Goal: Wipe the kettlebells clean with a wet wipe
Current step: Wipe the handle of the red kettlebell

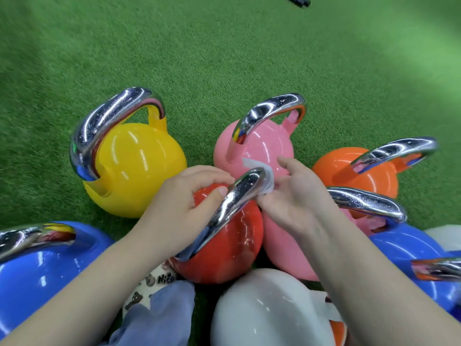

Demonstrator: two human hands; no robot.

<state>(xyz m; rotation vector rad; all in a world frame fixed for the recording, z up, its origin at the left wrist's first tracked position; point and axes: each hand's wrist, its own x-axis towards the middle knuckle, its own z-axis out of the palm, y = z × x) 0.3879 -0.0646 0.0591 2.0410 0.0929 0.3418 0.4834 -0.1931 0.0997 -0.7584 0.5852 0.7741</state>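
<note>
The single head-worn wide-angle camera is looking steeply down and forward from close above a cluster of kettlebells on green turf, with both forearms entering from the bottom edge and the turf bending away toward the top of the view.

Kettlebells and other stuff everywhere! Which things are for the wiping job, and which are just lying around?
For the job: wet wipe, red kettlebell and its chrome handle, left hand steadying it, right hand pinching the wipe, other kettlebells waiting.

Just lying about: green turf, black object at the top edge.
</note>
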